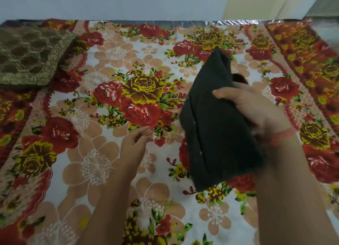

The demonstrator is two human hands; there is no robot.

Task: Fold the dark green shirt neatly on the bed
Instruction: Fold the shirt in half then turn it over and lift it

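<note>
Watching two hands over the floral-printed bedsheet [102, 164]: I see my left hand [135, 143] loose, fingers released, grasping nothing; my right hand [255, 108] clutches one folded dark green shirt [216, 127], lifted above the bed. Farther back, one brown lace-patterned cushion [31, 53] lies at the left.

A dark green shirt [216, 127], a red-and-yellow rose-printed bedsheet [102, 153], and a brown, gold-patterned cushion [31, 55].
</note>
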